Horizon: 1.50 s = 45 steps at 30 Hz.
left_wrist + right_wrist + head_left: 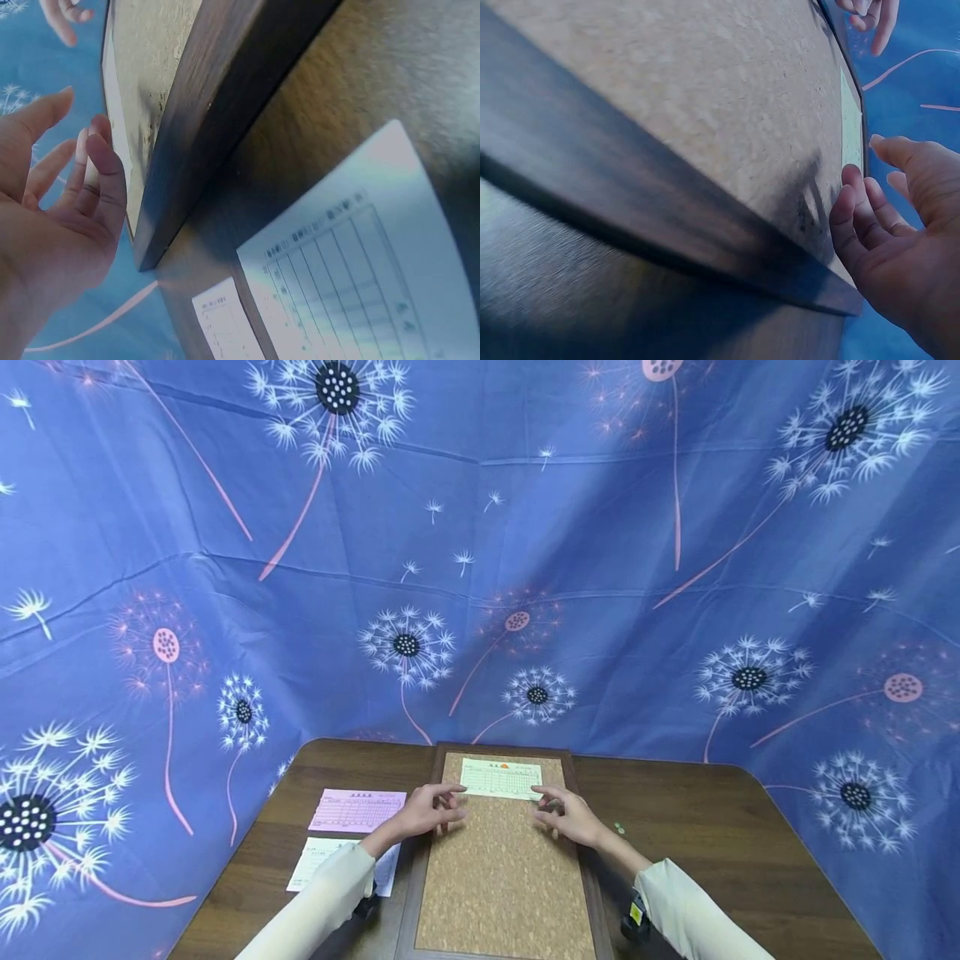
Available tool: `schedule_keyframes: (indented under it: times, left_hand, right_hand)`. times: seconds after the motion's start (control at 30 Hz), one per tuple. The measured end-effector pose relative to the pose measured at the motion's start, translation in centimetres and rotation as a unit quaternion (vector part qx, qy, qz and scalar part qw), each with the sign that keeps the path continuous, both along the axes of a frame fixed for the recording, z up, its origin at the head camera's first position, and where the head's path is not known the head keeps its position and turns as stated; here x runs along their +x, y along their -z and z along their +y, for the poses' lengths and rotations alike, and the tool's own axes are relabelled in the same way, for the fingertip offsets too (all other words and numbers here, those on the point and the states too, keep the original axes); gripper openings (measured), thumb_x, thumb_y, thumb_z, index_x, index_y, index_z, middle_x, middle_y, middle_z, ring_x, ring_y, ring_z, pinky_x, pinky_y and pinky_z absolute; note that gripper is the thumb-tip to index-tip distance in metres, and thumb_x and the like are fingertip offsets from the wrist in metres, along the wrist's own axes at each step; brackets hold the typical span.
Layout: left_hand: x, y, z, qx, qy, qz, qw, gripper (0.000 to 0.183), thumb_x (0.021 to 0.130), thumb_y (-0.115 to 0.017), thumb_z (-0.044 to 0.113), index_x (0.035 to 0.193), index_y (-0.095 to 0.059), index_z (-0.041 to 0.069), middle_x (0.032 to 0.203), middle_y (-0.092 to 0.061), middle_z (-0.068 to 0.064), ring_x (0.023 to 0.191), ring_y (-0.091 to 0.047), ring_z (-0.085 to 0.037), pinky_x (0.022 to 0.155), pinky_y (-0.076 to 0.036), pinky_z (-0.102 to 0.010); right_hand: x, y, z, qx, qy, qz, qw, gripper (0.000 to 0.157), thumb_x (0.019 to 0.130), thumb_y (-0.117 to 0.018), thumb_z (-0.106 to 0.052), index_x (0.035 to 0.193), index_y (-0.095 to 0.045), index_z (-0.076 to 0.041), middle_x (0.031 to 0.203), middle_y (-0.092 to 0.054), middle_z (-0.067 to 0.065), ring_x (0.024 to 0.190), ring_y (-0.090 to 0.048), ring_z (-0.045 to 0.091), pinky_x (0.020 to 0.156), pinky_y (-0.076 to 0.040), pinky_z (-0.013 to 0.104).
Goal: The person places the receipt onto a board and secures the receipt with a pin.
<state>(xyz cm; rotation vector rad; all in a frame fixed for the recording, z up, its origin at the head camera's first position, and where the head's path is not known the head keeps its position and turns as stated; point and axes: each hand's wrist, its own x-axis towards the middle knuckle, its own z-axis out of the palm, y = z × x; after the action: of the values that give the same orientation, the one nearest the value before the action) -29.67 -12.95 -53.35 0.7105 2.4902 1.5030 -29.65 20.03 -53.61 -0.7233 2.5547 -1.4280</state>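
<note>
A pale green printed form (501,778) lies flat near the far end of a wood-framed cork board (502,877). My left hand (425,810) hovers by the form's left edge, over the board's left frame. Opposite it, my right hand (570,814) is at the form's right edge. In the left wrist view, the thumb and loosely bent fingers stand apart with nothing between them. The right wrist view shows the right fingers relaxed too, above the cork near the green form (850,124). Whether any fingertip touches the paper is unclear.
Left of the board, a pink form (356,811) lies beyond a white form (318,860), which my left forearm partly covers. Small pale green bits (618,828) lie right of the board on the dark wooden table (720,860). A blue dandelion-print cloth (480,568) hangs behind.
</note>
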Motion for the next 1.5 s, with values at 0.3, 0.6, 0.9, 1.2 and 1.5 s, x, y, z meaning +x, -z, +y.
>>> schedule_keyframes:
  times: [0.3, 0.6, 0.9, 1.2, 1.5]
  left_hand:
    - [1.6, -0.7, -3.1, 0.015, -0.007, -0.013, 0.9998, 0.051, 0.093, -0.073, 0.01, 0.137, -0.056, -0.011, 0.094, -0.066, -0.017, 0.063, -0.059, -0.01, 0.051, -0.054, -0.03]
    - [2.6, -0.6, -8.3, 0.005, -0.067, -0.02, 0.9975, 0.052, 0.093, -0.073, 0.013, 0.137, -0.057, -0.009, 0.095, -0.066, -0.015, 0.065, -0.058, -0.009, 0.055, -0.053, -0.028]
    - [3.3, -0.6, -12.5, 0.004, -0.121, -0.038, 0.9919, 0.054, 0.092, -0.074, 0.011, 0.139, -0.055, -0.008, 0.095, -0.067, -0.014, 0.068, -0.063, -0.015, 0.057, -0.055, -0.031]
    - [4.1, 0.2, -15.8, -0.007, -0.156, -0.017, 0.9876, 0.05, 0.09, -0.074, 0.006, 0.133, -0.058, -0.012, 0.089, -0.069, -0.013, 0.061, -0.061, -0.01, 0.052, -0.05, -0.025]
    - [4.6, 0.6, -18.5, -0.059, -0.216, -0.018, 0.9744, 0.05, 0.088, -0.075, 0.007, 0.131, -0.06, -0.013, 0.088, -0.07, -0.011, 0.064, -0.056, -0.004, 0.055, -0.045, -0.021]
  right_hand:
    - [2.4, -0.1, 2.1, -0.021, -0.014, -0.002, 1.0, 0.048, 0.098, -0.066, -0.006, 0.14, -0.051, 0.013, 0.108, -0.061, 0.026, 0.068, -0.066, 0.021, 0.053, -0.056, 0.032]
    - [4.1, 0.1, 4.3, -0.046, -0.046, -0.002, 0.998, 0.047, 0.098, -0.064, -0.004, 0.137, -0.049, 0.018, 0.101, -0.062, 0.026, 0.063, -0.055, 0.004, 0.051, -0.049, 0.021]
    - [5.5, 0.6, 5.5, -0.042, -0.057, -0.033, 0.997, 0.047, 0.1, -0.062, -0.006, 0.138, -0.049, 0.017, 0.102, -0.062, 0.025, 0.067, -0.056, 0.001, 0.054, -0.049, 0.02]
    - [6.7, 0.5, 6.5, -0.041, -0.043, -0.034, 0.998, 0.043, 0.101, -0.062, -0.008, 0.137, -0.053, 0.013, 0.095, -0.063, 0.02, 0.066, -0.059, 0.005, 0.052, -0.051, 0.025]
    - [8.0, 1.3, 8.0, -0.037, -0.039, -0.018, 0.998, 0.039, 0.101, -0.062, -0.012, 0.133, -0.057, 0.011, 0.087, -0.06, 0.008, 0.061, -0.05, -0.006, 0.047, -0.047, 0.022]
